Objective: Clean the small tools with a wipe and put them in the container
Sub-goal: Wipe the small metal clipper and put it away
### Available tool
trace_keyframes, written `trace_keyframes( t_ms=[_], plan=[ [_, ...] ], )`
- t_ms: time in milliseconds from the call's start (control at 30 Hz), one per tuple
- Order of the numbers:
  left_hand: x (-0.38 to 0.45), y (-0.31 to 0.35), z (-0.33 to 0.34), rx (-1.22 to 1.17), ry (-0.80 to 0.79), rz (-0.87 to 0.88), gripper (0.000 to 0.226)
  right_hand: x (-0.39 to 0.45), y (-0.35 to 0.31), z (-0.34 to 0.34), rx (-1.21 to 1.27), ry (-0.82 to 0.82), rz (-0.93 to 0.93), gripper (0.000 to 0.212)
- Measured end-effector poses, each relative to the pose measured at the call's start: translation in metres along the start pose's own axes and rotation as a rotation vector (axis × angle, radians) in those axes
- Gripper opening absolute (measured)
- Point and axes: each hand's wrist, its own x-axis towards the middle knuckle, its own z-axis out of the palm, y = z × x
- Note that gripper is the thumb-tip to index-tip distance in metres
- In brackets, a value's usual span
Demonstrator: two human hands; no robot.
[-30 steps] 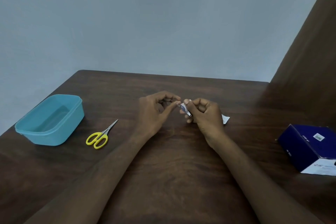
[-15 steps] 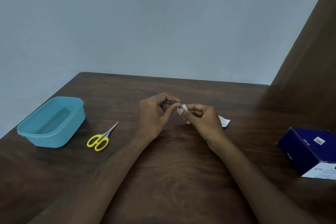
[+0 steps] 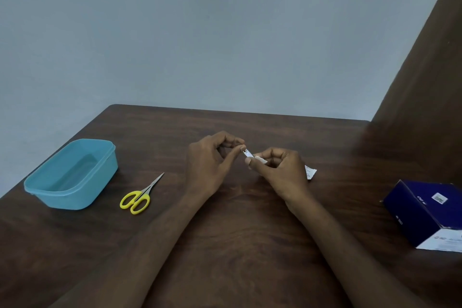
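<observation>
Wipe (image 3: pixel 260 159) pinched in your right hand (image 3: pixel 280 170): draw it along the small metal tool (image 3: pixel 248 152) while your left hand (image 3: pixel 212 165) pinches its end firmly

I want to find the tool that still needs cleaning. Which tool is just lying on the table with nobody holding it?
The yellow-handled scissors, lying untouched beside the blue container. The other small tool is pinched between both hands.
</observation>
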Motion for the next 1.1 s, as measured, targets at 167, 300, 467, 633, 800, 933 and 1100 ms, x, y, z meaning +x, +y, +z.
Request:
trace_keyframes(
  t_ms=[167, 300, 467, 633, 800, 933, 1100],
  plan=[
    [-0.0007, 0.0006, -0.0016, 0.062, -0.034, 0.049, 0.007, -0.0002, -0.0032, 0.0009, 0.105, -0.142, -0.03, 0.024],
    [-0.001, 0.0005, -0.0016, 0.089, -0.019, 0.046, 0.008, -0.0007, -0.0033, 0.001, 0.059, -0.081, -0.019, 0.02],
    [-0.0002, -0.003, 0.0002, 0.05, -0.001, 0.002, 0.008, 0.0004, -0.0003, 0.0007, -0.028, -0.006, -0.045, 0.016],
    [-0.0023, 0.0, -0.0003, 0.1, 0.004, 0.005, 0.009, -0.0017, -0.0016, 0.0037, -0.077, -0.088, -0.146, 0.023],
    [-0.0012, -0.0025, 0.0028, 0.091, 0.029, -0.042, 0.011, -0.0054, -0.0009, 0.0009, -0.258, 0.084, -0.256, 0.017],
    [-0.002, 0.001, 0.0017, 0.078, 0.019, -0.032, 0.007, -0.006, -0.0021, 0.0007, -0.252, 0.047, -0.262, 0.021],
    [-0.0021, 0.0016, 0.0014, 0.071, 0.022, -0.039, 0.006, -0.0059, -0.0037, 0.0031, -0.272, 0.04, -0.257, 0.022]
  ],
)
